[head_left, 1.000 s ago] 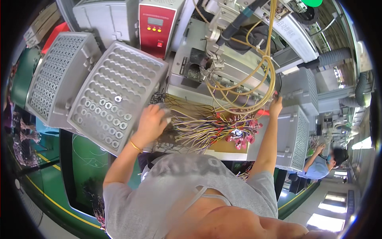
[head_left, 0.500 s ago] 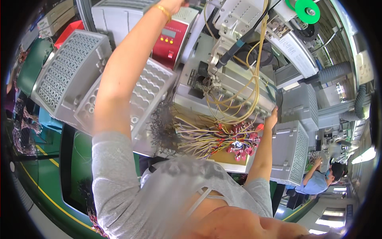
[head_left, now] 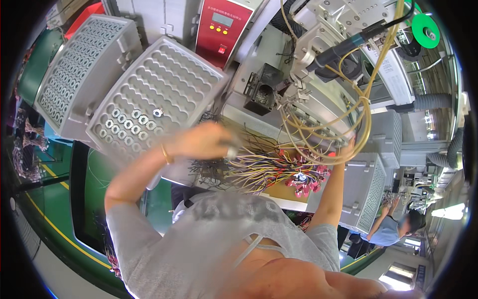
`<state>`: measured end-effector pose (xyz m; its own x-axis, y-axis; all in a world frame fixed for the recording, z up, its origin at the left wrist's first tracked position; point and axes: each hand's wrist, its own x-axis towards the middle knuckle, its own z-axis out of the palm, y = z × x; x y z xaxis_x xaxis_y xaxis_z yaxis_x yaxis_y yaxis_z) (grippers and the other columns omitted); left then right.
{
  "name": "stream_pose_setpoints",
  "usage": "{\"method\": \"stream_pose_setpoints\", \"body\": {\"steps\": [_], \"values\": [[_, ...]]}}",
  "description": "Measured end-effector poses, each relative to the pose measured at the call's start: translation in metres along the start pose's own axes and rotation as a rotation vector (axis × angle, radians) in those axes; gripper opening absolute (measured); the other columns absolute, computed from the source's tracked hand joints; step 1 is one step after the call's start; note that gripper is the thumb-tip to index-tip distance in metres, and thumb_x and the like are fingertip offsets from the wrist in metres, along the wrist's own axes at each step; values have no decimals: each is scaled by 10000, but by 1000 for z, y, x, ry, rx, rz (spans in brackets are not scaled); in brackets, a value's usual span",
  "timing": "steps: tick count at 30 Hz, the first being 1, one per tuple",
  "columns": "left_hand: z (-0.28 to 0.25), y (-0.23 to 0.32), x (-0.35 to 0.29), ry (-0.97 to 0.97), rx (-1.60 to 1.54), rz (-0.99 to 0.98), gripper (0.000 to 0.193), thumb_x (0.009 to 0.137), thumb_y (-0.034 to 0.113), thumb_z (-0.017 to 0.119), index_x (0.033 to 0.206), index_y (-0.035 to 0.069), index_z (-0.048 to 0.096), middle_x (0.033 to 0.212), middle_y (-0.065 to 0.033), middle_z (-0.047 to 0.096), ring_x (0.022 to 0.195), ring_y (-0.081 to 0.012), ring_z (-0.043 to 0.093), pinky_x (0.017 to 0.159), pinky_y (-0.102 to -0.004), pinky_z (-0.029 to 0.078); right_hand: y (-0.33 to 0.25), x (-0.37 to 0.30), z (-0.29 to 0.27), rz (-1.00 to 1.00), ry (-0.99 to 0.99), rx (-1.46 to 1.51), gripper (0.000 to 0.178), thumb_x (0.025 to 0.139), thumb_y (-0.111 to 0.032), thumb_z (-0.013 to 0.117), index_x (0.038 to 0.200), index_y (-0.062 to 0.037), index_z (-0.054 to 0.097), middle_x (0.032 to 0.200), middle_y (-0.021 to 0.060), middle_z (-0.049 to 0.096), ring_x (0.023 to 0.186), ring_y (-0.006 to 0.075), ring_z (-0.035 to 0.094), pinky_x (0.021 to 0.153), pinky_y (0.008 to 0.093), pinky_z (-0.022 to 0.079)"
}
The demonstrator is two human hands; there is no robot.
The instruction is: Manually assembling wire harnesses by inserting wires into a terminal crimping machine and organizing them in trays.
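Note:
My left hand, with a thin band at its wrist, hovers over the bundle's dark end. Its fingers are closed and smeared by motion; a small pale thing shows at their tips, its kind unclear. Beneath and beside it spreads a bundle of wires, yellow, black and red, with red connectors at the right end. My right hand is at the right end of the metal fixture, partly behind yellowish tubes; its fingers are mostly hidden.
A grey tray with round pockets holds several ring-shaped parts at its near end. Another filled tray stands tilted at left. A red control box, machine head and green spool are behind. Grey cases stand right; a co-worker sits beyond.
My left hand has come down from beside the red control box to above the wires. My right hand stays at the fixture's right end. The view has shifted slightly.

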<state>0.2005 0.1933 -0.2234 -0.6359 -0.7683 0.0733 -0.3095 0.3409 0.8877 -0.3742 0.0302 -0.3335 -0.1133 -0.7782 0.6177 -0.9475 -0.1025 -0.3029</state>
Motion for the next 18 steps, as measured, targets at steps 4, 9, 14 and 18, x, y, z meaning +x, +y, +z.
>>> {"method": "stream_pose_setpoints", "body": {"steps": [4, 9, 14, 18], "values": [[38, -36, 0, -21, 144, -140, 347, 805, 255, 644, 1081, 47, 615, 902, -163, 654, 779, -280, 645, 717, -354, 491, -30, -5, -12, 107, -61, 149, 379, 802, -153, 559, 1134, 29, 551, 1054, 188, 611, 920, 311, 615, 766, 367, 504], [47, -66, 6, 201, -70, -219, 305, 809, 200, 638, 1070, 44, 616, 841, -176, 646, 685, -264, 629, 645, -351, 481, -55, -2, -20, 309, -52, 595, 340, 818, -172, 542, 1097, 17, 582, 1036, 175, 624, 895, 288, 628, 751, 363, 509], [46, -65, 1, 175, 25, -277, 267, 797, 268, 618, 915, 28, 612, 710, -207, 591, 703, -394, 578, 622, -460, 448, -23, -1, -11, 61, -43, 16, 394, 817, -303, 521, 1055, 0, 603, 912, 160, 660, 791, 308, 649, 674, 394, 508], [47, -66, 2, 151, 115, -256, 259, 791, 261, 623, 866, 15, 595, 688, -200, 583, 698, -399, 574, 617, -475, 448, 2, -4, -3, 93, 24, 61, 405, 823, -331, 491, 1044, -14, 609, 852, 157, 665, 756, 341, 647, 641, 406, 504]]}}
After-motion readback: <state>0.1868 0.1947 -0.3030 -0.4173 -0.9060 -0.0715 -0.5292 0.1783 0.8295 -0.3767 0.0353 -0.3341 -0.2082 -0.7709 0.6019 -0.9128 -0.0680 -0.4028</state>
